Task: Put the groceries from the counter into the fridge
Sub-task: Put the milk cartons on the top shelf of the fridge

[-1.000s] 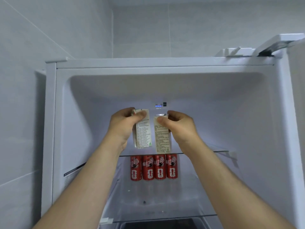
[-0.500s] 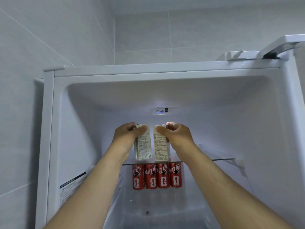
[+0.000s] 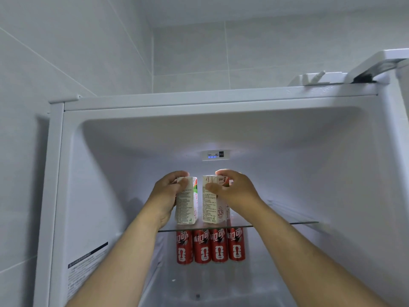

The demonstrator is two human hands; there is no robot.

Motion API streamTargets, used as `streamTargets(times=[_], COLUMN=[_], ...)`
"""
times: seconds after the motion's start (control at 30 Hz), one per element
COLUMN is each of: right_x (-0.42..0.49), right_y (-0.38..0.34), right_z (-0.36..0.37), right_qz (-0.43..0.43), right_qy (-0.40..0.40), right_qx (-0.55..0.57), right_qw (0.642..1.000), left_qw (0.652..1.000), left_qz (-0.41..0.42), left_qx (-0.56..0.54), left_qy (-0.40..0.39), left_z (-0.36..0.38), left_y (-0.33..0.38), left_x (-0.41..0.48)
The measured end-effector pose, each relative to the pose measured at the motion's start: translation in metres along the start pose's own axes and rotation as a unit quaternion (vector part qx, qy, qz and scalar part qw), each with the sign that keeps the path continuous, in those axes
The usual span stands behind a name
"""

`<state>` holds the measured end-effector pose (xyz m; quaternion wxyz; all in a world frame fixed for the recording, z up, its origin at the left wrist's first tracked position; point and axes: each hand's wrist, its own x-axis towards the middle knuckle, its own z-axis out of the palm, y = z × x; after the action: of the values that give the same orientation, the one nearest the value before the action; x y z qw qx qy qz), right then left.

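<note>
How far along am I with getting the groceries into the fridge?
Done: four red cans stand in a row under the glass shelf. In hand: the left hand grips the left carton and the right hand grips the right carton, both upright at the shelf's front edge. Left: letting go of both. The counter is out of view, so what remains there is unknown.

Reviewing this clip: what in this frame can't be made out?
All head view.
- Groceries not yet in the fridge: outside the frame.
- Print on the left carton and right carton: too small, partly covered by the left hand and right hand.
- Whether the cartons' bases touch the glass shelf: unclear from this angle.
- Control panel readout: too small, glared.
- Wall sticker text: blurred.
</note>
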<state>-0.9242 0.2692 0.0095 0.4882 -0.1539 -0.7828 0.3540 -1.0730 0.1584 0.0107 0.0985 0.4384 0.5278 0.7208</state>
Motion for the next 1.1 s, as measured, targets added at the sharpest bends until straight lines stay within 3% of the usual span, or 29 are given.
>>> streamTargets(times=[0.1,0.23,0.67,0.93,1.0,1.1], right_x=[-0.001,-0.001,0.007,0.011,0.012,0.014], right_y=[0.006,0.013,0.016,0.023,0.023,0.024], right_z=[-0.005,-0.006,-0.002,-0.015,-0.011,-0.011], right_qz=[0.001,0.014,-0.011,-0.009,-0.019,-0.021], right_qy=[-0.032,-0.099,-0.069,-0.137,-0.132,-0.123], right_qx=[0.018,0.035,-0.108,-0.038,-0.078,-0.109], right_qw=[0.999,0.994,0.992,0.990,0.988,0.986], left_qw=[1.000,0.984,0.959,0.976,0.980,0.952], left_qz=[0.006,0.076,0.087,0.086,0.080,0.092], left_qx=[0.022,0.159,0.256,0.166,0.163,0.293], left_qy=[0.011,0.025,0.079,0.109,0.081,-0.005], left_z=[0.003,0.005,-0.004,-0.012,-0.016,-0.014], left_y=[0.004,0.008,0.008,-0.005,-0.010,-0.010], left_x=[-0.002,-0.005,0.000,0.005,0.004,0.000])
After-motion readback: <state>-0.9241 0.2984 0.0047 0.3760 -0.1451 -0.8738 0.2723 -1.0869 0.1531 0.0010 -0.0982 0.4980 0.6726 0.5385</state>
